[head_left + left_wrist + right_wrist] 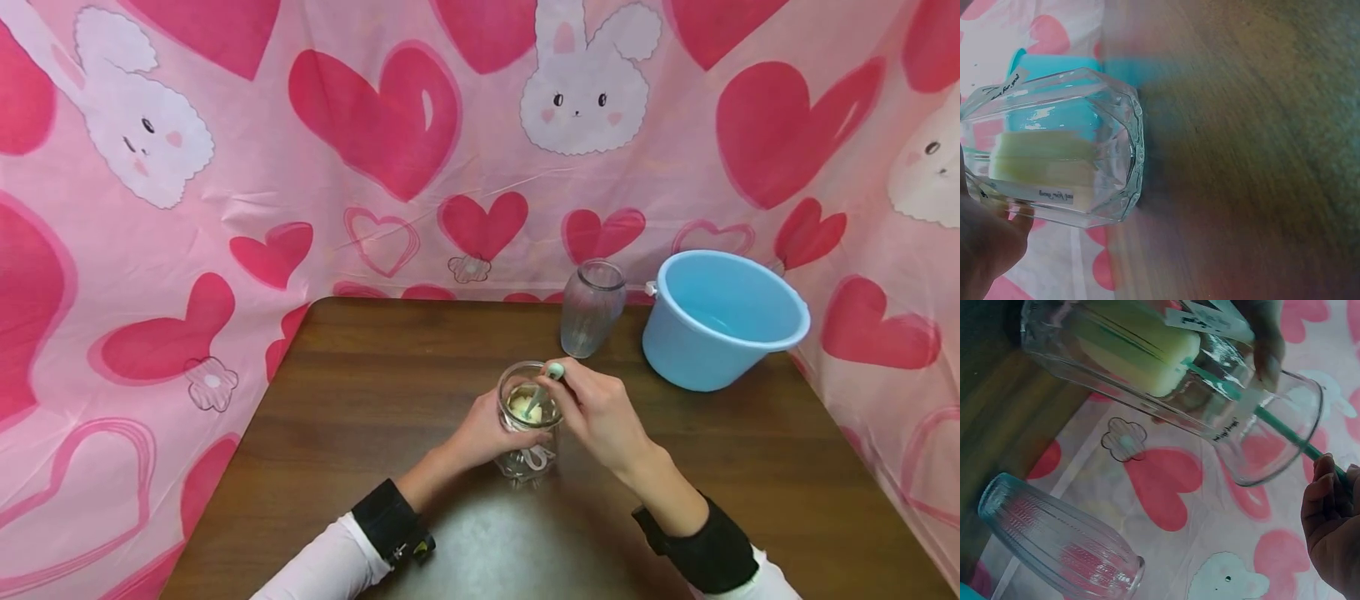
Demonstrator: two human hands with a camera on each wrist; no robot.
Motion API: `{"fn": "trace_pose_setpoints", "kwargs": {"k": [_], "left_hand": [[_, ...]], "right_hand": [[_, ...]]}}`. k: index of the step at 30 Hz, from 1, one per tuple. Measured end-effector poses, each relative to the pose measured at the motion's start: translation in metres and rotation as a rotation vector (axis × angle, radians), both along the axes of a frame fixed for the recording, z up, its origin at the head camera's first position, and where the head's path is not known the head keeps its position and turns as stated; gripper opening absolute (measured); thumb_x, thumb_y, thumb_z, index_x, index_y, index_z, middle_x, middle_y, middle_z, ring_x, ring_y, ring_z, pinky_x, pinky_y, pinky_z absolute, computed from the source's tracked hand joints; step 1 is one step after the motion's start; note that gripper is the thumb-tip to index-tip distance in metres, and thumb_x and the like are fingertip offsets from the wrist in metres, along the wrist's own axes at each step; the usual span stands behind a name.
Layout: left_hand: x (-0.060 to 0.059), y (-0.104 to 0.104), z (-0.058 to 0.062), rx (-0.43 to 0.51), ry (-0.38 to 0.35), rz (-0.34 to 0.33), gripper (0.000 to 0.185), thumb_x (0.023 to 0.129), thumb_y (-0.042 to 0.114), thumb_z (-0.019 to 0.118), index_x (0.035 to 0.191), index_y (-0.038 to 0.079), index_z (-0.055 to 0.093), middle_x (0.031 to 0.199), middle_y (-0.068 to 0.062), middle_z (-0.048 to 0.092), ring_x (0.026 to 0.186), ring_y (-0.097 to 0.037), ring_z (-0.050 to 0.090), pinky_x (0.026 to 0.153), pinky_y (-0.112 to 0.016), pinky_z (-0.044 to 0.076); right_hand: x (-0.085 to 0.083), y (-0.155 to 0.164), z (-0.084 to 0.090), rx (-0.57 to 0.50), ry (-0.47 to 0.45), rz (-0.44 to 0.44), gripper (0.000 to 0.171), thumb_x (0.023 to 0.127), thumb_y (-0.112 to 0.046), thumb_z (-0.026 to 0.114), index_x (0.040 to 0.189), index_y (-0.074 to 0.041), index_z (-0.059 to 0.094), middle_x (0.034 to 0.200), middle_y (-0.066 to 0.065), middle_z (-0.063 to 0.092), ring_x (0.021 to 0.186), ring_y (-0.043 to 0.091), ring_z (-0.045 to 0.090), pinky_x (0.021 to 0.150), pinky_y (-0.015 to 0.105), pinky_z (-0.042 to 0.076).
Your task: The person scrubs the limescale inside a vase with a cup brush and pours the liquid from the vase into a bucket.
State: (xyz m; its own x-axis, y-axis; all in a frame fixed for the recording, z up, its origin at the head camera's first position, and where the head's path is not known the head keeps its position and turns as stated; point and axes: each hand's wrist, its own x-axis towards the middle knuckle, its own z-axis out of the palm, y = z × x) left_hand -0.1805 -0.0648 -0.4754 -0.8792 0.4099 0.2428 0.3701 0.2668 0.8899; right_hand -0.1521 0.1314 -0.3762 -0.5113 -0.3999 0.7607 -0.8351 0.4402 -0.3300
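A clear glass jar (pixel 527 421) stands on the dark wooden table (pixel 390 392), near its middle. My left hand (pixel 480 437) is wrapped round the jar's side. My right hand (pixel 596 408) pinches the green handle (pixel 1285 430) of a sponge brush whose pale yellow sponge head (pixel 1138 353) is down inside the jar (pixel 1166 381). The left wrist view shows the sponge (pixel 1044 169) through the jar's faceted wall (pixel 1085 147), with my palm (pixel 988 250) below it.
A ribbed clear glass vase (pixel 592 307) stands behind the jar, also seen as the vase (pixel 1060 550) in the right wrist view. A light blue plastic bucket (pixel 720 321) sits at the back right. Pink heart-and-bunny cloth (pixel 375 167) surrounds the table.
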Motion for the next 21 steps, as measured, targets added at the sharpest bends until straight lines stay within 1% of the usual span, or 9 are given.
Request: {"fn": "trace_pose_setpoints", "kwargs": {"k": [2,4,8,10,12,15,18,21], "left_hand": [[0.0,0.0,0.0,-0.006,0.004,0.0,0.072,0.075,0.03,0.094,0.137,0.017,0.06,0.123,0.003,0.071,0.109,-0.011,0.067,0.097,-0.032,0.054],[-0.001,0.0,0.0,-0.012,0.012,-0.005,0.07,0.076,0.031,0.094,0.135,0.017,0.06,0.122,0.004,0.071,0.108,-0.01,0.067,0.096,-0.032,0.054],[-0.001,0.0,0.0,-0.015,0.028,-0.005,0.067,0.075,0.03,0.094,0.131,0.016,0.06,0.117,0.005,0.071,0.106,-0.009,0.067,0.095,-0.031,0.054],[-0.002,-0.001,0.001,-0.011,0.029,-0.003,0.067,0.075,0.029,0.094,0.131,0.016,0.06,0.117,0.005,0.071,0.107,-0.009,0.067,0.095,-0.031,0.054],[-0.002,-0.001,0.001,-0.01,0.028,-0.008,0.068,0.075,0.029,0.094,0.132,0.017,0.06,0.119,0.005,0.071,0.107,-0.009,0.066,0.095,-0.031,0.054],[-0.002,0.0,0.0,-0.008,0.019,-0.012,0.069,0.076,0.031,0.094,0.134,0.017,0.059,0.12,0.004,0.071,0.106,-0.009,0.067,0.093,-0.031,0.055],[-0.001,0.0,-0.001,-0.01,0.007,-0.001,0.07,0.075,0.033,0.093,0.134,0.017,0.059,0.118,0.004,0.072,0.103,-0.009,0.068,0.091,-0.03,0.056],[0.0,0.001,-0.001,-0.005,0.008,0.003,0.069,0.075,0.033,0.094,0.133,0.018,0.059,0.118,0.004,0.072,0.103,-0.009,0.068,0.09,-0.03,0.056]], "right_hand": [[0.001,0.001,0.002,-0.025,0.017,0.006,0.03,0.107,-0.032,0.057,0.105,-0.003,0.066,0.083,0.0,0.064,0.069,0.01,0.056,0.062,0.02,0.052],[0.004,0.004,0.009,-0.061,0.047,0.01,0.028,0.106,-0.029,0.06,0.105,-0.002,0.067,0.081,0.001,0.064,0.066,0.01,0.056,0.06,0.019,0.051],[0.009,0.011,0.024,-0.108,0.083,0.012,0.03,0.105,-0.03,0.062,0.105,-0.001,0.067,0.081,0.001,0.065,0.064,0.009,0.055,0.059,0.016,0.049],[0.008,0.011,0.026,-0.106,0.08,0.014,0.031,0.105,-0.031,0.062,0.106,-0.001,0.067,0.082,0.0,0.064,0.065,0.008,0.055,0.059,0.015,0.049],[0.005,0.01,0.023,-0.095,0.062,0.033,0.029,0.105,-0.03,0.061,0.106,-0.002,0.067,0.082,-0.001,0.063,0.066,0.007,0.055,0.059,0.015,0.048],[0.001,0.005,0.009,-0.065,0.011,0.055,0.025,0.106,-0.028,0.059,0.107,-0.004,0.065,0.081,-0.004,0.059,0.068,0.006,0.054,0.059,0.016,0.046],[-0.001,0.002,-0.003,-0.045,-0.044,0.065,0.019,0.106,-0.024,0.06,0.107,-0.006,0.065,0.083,-0.004,0.059,0.071,0.006,0.055,0.061,0.017,0.047],[-0.001,0.003,-0.006,-0.072,-0.04,0.048,0.019,0.107,-0.023,0.06,0.106,-0.006,0.065,0.082,-0.002,0.061,0.07,0.007,0.056,0.061,0.017,0.048]]}}
